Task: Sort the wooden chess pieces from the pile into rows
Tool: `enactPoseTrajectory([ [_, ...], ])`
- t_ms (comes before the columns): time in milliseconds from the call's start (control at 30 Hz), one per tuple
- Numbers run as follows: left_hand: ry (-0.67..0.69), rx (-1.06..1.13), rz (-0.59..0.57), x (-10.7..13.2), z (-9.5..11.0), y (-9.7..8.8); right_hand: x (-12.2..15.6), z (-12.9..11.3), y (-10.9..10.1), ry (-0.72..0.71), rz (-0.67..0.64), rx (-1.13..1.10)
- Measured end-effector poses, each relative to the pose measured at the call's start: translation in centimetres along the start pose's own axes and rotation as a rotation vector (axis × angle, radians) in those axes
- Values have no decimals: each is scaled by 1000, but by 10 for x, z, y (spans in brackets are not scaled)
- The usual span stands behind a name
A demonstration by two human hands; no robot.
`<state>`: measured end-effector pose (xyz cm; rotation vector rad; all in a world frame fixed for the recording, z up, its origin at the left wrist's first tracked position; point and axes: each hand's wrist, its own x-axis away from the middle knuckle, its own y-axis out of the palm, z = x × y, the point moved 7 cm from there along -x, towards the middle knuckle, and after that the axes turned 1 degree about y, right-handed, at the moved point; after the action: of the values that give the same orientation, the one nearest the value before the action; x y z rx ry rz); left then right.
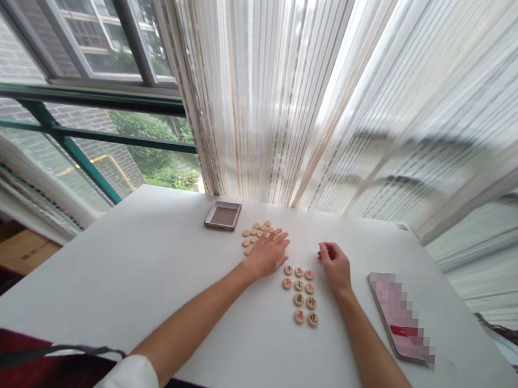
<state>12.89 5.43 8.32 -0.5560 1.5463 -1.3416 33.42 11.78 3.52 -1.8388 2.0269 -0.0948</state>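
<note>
My left hand (269,254) lies palm down at the right side of a cluster of plain-topped wooden Chinese chess pieces (253,239), fingers stretched out. It covers part of the cluster, so what lies beneath the palm is hidden. My right hand (335,265) is held to the right of the cluster, its fingers curled into a loose fist; anything inside them is hidden. Between my forearms, several Chinese chess pieces (299,285) with red or black characters lie face up in short rows, beside my right hand and apart from it.
A shallow open box part (223,216) sits at the back of the white table (157,275). At the right lies a pinkish box lid (403,320), partly blurred out. Striped curtains (264,100) hang behind the table's far edge, with a window at the left.
</note>
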Motion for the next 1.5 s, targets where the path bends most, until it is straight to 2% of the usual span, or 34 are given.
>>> enactPoseTrajectory([
  [100,77,-60,-45,-1,3,5,0,0,-1,-2,11,-21],
  [367,169,-112,-96,2,2,3,0,-1,-1,-11,9,-15],
  [600,212,-20,-121,-2,0,5,-1,-2,-1,-1,16,-17],
  [700,225,9,-109,0,0,-1,0,-2,-2,3,33,-23],
  [767,198,92,-69,6,-1,-12,0,-2,-4,5,50,-32],
  [833,123,250,0,18,-4,-25,2,-2,-5,8,64,-54],
  [933,-33,537,94,53,-9,-38,3,-3,-9,9,117,-105],
  [1033,-212,779,135,95,-12,-36,6,-13,-15,-15,195,-109],
  [1100,-307,876,135,120,-12,-31,11,-28,-16,-45,189,-64],
  [1167,-361,969,129,138,-8,-28,23,-50,-10,-75,101,-13],
  [1233,-396,1072,127,149,-4,-26,47,-73,1,-89,-47,16],
  [1367,-443,1213,130,158,6,-29,124,-107,37,-102,-331,68],
  [1500,-425,1198,131,165,17,-35,188,-103,63,13,-333,-78],
])
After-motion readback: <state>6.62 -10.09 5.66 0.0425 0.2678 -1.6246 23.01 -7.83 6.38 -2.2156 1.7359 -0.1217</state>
